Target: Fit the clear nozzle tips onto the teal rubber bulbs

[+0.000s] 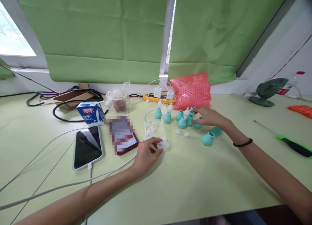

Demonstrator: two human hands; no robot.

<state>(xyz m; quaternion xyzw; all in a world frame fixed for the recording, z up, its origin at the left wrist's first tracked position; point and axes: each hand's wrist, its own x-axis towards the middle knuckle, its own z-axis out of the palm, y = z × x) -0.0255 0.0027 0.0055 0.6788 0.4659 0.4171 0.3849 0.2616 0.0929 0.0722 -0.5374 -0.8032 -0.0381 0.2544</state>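
My left hand [147,155] pinches a translucent white plastic piece [163,143] between thumb and fingers, just above the table. More small clear plastic pieces [151,129] lie beyond it. My right hand [209,117] reaches over a cluster of teal squeeze bulbs, fingers apart, touching or nearly touching a teal bulb [198,123]. Another teal bulb [182,122] in the cluster carries a clear pointed tip. To the left stand two bulbs with clear tips, a nearer one [167,117] and a farther one [158,113]. A bulb without a tip [207,139] rests near my right wrist.
Two small white tips [182,133] lie between my hands. A red bubble-wrap pouch [192,91] and an orange power strip [158,99] stand behind. Leftward are two phones [88,147], a milk carton [91,113] and cables; rightward, a screwdriver [292,145] and green fan [270,90].
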